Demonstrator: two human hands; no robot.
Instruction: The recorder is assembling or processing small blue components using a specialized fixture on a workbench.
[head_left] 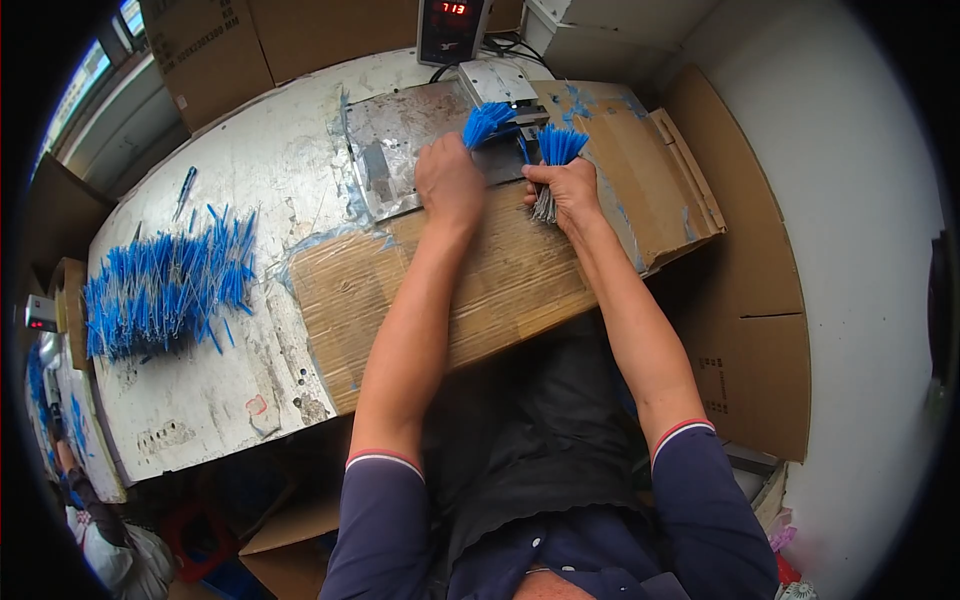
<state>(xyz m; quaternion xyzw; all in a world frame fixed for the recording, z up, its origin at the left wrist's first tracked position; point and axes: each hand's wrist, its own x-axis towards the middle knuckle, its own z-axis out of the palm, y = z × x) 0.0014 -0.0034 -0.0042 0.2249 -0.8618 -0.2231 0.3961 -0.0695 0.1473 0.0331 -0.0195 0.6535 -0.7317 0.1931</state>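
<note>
Grasping a blue-tipped wire bunch (pixel 562 145), the right hand (pixel 570 188) is pictured in the head view beside a metal device (pixel 497 80), a second bunch (pixel 487 123) apparently clasped by the blurred left hand (pixel 450 185). Spillage might be caused by either grip being loosened; forward reach is hindered by the device, while a loose pile (pixel 170 285) is spread leftward

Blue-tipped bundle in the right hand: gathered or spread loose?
Gathered: the right hand grips the bundle, blue ends fanning slightly beyond it, grey ends showing nearer the person.
</note>
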